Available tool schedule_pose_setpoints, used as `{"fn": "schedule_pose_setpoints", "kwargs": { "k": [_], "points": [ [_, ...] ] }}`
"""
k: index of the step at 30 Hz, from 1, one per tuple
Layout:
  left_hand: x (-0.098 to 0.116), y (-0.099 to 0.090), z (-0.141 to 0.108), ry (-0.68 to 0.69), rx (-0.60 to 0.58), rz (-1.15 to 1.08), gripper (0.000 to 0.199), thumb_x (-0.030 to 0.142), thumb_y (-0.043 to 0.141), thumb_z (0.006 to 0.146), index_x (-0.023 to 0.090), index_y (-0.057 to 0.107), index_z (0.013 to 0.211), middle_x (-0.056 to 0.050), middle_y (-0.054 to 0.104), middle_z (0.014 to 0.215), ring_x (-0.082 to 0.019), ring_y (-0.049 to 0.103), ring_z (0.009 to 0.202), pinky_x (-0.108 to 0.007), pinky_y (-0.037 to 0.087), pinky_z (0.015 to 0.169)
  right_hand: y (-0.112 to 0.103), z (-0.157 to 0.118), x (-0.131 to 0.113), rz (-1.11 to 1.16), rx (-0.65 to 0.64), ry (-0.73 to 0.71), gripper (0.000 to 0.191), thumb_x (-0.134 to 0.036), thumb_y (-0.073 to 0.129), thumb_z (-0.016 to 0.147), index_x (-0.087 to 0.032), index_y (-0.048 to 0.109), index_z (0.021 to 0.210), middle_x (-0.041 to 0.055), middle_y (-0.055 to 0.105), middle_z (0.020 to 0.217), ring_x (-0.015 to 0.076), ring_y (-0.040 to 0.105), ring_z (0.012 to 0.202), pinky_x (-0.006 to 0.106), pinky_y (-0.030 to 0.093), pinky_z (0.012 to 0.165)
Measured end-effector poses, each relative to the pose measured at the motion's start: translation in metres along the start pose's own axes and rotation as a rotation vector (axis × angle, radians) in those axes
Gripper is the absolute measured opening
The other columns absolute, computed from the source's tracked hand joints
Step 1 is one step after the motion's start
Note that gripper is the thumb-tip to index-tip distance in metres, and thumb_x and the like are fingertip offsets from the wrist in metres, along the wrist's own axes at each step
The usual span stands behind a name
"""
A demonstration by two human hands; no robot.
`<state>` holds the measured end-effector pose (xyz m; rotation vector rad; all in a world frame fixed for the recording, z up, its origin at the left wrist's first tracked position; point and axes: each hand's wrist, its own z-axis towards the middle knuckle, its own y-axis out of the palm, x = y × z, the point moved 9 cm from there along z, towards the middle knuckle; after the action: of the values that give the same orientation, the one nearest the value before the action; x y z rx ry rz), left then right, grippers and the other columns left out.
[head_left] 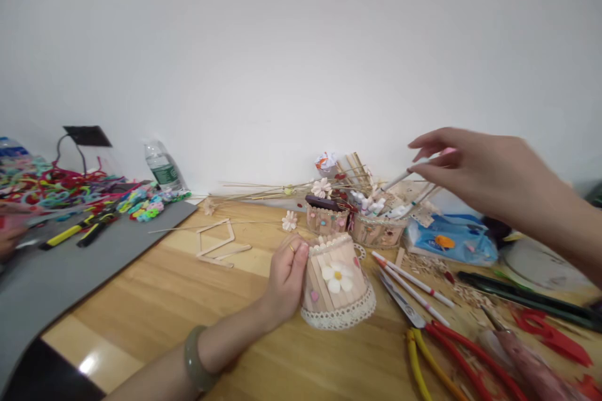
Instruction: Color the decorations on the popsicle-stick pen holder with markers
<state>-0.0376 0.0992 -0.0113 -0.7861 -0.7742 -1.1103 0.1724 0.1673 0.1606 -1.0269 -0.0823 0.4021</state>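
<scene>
My left hand (285, 276) grips the side of a small craft-stick cup (322, 282), which leans tilted over the table. White lace runs along its lower edge, and a white felt flower with a yellow centre sits on its front. Up on the right, my right hand (489, 169) pinches a slim white marker (394, 182) between thumb and fingers. The marker's lower end is over a craft-stick basket (379, 232) filled with several white markers. Beside that basket stands a smaller decorated basket (327, 220) with a dark object inside.
Two white markers (437, 294), pliers (437, 332) and scissors lie at right, near a blue tissue pack (451, 238) and wood shavings. Joined craft sticks (216, 241) lie left of centre. A water bottle (162, 166) and coloured yarn stand left, where another person's hand (12, 225) shows.
</scene>
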Motion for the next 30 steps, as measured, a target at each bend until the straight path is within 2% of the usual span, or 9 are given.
{"fn": "schedule_pose_setpoints", "kwargs": {
  "k": [2, 4, 8, 13, 18, 22, 24, 28, 30],
  "points": [
    [0.000, -0.001, 0.001, -0.016, 0.005, 0.013, 0.033, 0.035, 0.035, 0.092, 0.018, 0.043, 0.065, 0.001, 0.044, 0.067, -0.014, 0.044, 0.067, -0.025, 0.037, 0.065, -0.026, -0.020, 0.007, 0.320, 0.203, 0.077, 0.027, -0.024, 0.063, 0.074, -0.023, 0.061, 0.101, 0.0016, 0.069, 0.085, 0.0149, 0.066, 0.073, 0.027, 0.049, 0.065],
    [0.003, -0.002, 0.002, -0.008, 0.005, 0.041, 0.030, 0.033, 0.036, 0.092, 0.017, 0.049, 0.069, 0.000, 0.049, 0.069, -0.014, 0.048, 0.068, -0.025, 0.038, 0.065, -0.029, -0.041, 0.014, 0.645, 0.254, 0.110, 0.029, -0.035, 0.067, 0.068, -0.027, 0.065, 0.096, 0.0009, 0.070, 0.086, 0.0149, 0.066, 0.074, 0.028, 0.051, 0.069],
    [0.024, -0.005, 0.000, 0.159, 0.023, 0.188, 0.023, 0.026, 0.041, 0.091, 0.016, 0.058, 0.080, -0.002, 0.058, 0.073, -0.014, 0.052, 0.070, -0.026, 0.040, 0.066, 0.002, -0.081, 0.041, 1.015, 0.159, 0.333, 0.044, -0.042, 0.078, 0.054, -0.029, 0.068, 0.095, 0.0036, 0.070, 0.090, 0.0184, 0.066, 0.081, 0.025, 0.054, 0.068],
    [0.064, 0.013, -0.019, 0.633, -0.014, 0.495, 0.013, 0.018, 0.050, 0.085, 0.015, 0.061, 0.080, -0.003, 0.062, 0.065, -0.015, 0.050, 0.064, -0.028, 0.038, 0.062, 0.050, -0.143, 0.068, 1.238, 0.009, 0.664, 0.050, -0.036, 0.086, 0.033, -0.033, 0.070, 0.081, 0.0029, 0.068, 0.072, 0.0194, 0.066, 0.064, 0.022, 0.055, 0.053],
    [0.077, 0.027, -0.028, 0.791, -0.148, 0.580, 0.008, 0.016, 0.057, 0.080, 0.016, 0.063, 0.084, -0.004, 0.065, 0.071, -0.017, 0.054, 0.073, -0.033, 0.042, 0.073, 0.079, -0.192, 0.051, 1.254, -0.218, 0.634, 0.026, -0.036, 0.080, 0.054, -0.030, 0.071, 0.077, 0.0044, 0.071, 0.077, 0.0204, 0.067, 0.075, 0.023, 0.055, 0.066],
    [0.097, 0.000, -0.020, 0.519, -0.029, 0.359, 0.011, 0.018, 0.052, 0.082, 0.017, 0.062, 0.086, -0.004, 0.063, 0.077, -0.016, 0.055, 0.074, -0.029, 0.042, 0.069, 0.086, -0.219, 0.028, 1.198, -0.278, 0.595, 0.027, -0.038, 0.075, 0.061, -0.027, 0.070, 0.086, 0.0036, 0.072, 0.079, 0.0192, 0.067, 0.073, 0.023, 0.055, 0.064],
    [0.084, 0.017, -0.026, 0.149, -0.271, 0.234, 0.014, 0.025, 0.052, 0.083, 0.018, 0.063, 0.082, -0.001, 0.060, 0.069, -0.012, 0.051, 0.063, -0.024, 0.040, 0.059, 0.085, -0.228, 0.015, 1.202, -0.257, 0.563, 0.027, -0.039, 0.073, 0.062, -0.026, 0.070, 0.086, 0.0031, 0.072, 0.078, 0.0193, 0.067, 0.072, 0.024, 0.056, 0.063],
    [0.052, 0.078, -0.107, -0.526, -0.909, 0.043, 0.020, 0.030, 0.073, 0.063, 0.017, 0.065, 0.076, 0.008, 0.045, 0.053, -0.005, 0.034, 0.046, -0.018, 0.029, 0.047, 0.083, -0.240, 0.000, 1.173, -0.154, 0.540, 0.029, -0.042, 0.070, 0.064, -0.025, 0.070, 0.087, 0.0025, 0.071, 0.071, 0.0196, 0.068, 0.066, 0.024, 0.057, 0.059],
    [0.048, 0.094, -0.133, -0.720, -0.974, -0.168, 0.024, 0.036, 0.072, 0.062, 0.015, 0.062, 0.064, 0.007, 0.046, 0.052, -0.004, 0.036, 0.045, -0.017, 0.030, 0.048, 0.084, -0.243, -0.003, 1.174, -0.098, 0.513, 0.030, -0.041, 0.069, 0.065, -0.027, 0.070, 0.091, 0.0027, 0.072, 0.074, 0.0201, 0.069, 0.067, 0.024, 0.057, 0.059]
  ]
}}
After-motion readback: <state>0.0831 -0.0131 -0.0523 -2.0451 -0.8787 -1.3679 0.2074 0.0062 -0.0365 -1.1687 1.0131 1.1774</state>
